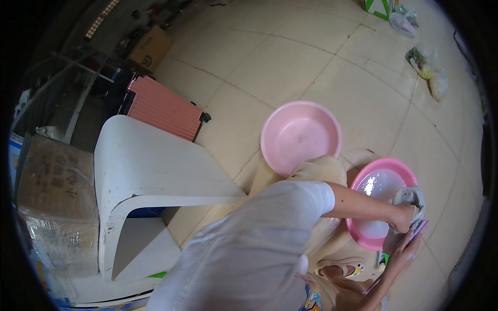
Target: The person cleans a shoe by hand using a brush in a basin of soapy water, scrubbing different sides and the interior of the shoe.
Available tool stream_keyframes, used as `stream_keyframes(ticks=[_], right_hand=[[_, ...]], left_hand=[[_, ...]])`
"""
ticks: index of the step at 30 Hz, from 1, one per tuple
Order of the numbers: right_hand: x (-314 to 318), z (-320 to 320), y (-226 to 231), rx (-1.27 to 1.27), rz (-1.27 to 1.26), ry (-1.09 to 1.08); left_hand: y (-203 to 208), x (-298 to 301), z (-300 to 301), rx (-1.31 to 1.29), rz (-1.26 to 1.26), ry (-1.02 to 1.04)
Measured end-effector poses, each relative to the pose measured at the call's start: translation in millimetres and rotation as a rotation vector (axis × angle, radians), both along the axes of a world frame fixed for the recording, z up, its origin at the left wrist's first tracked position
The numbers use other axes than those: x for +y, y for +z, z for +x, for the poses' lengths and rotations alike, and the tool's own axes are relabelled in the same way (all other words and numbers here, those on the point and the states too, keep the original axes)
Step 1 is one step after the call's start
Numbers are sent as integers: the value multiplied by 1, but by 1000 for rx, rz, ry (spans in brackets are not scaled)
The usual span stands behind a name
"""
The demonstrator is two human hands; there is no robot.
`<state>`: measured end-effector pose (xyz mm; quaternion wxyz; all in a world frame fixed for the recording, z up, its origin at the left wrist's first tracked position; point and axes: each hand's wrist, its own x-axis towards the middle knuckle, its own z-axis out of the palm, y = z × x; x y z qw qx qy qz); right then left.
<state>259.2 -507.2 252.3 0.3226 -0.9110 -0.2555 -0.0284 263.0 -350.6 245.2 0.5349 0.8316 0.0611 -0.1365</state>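
Note:
A pink basin point(363, 176) holding water stands on the tiled floor at the right. Over its right rim my left hand point(403, 220) grips a white and grey shoe point(412, 197). Just below it, my right hand point(402, 254) holds a purple brush-like thing point(419, 229) against the shoe's underside. A second, empty pink basin point(272, 122) sits on the floor beyond my knee. My white sleeve and beige trousers hide part of the floor between the basins.
A white curved stool point(150, 160) stands at the left, with a pink suitcase point(163, 109) behind it. Cardboard boxes point(57, 186) line the left edge. Plastic bags point(428, 67) lie on the tiles at the upper right. A beige slipper point(342, 269) is on my foot.

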Motion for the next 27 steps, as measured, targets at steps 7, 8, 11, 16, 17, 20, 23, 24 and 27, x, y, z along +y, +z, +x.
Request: stream_keyframes(ticks=[7,8,11,16,17,20,23,24,27], right_hand=[[12,-6,-5,51,59,14],[8,-5,-18,-45,72,14],[-14,24,-14,263,-56,-235],[49,5,-7,-19,-68,-161],[52,-4,5,-50,-3,-121],[35,9,16,-73,-95,-157],[17,20,9,-26,-186,-234],[15,20,8,-24,-196,-228],[32,-20,28,-83,9,-94]], left_hand=[[-40,-2,-11,-126,15,26],[-49,0,-7,-128,44,-15],[3,11,-9,19,-212,-145],[0,63,-26,-206,-167,-58],[4,62,-22,-201,-153,-77],[11,51,-17,-177,-225,-132],[21,47,-20,-139,-290,-201],[25,45,-21,-162,-298,-178],[24,57,-27,-129,-315,-150]])
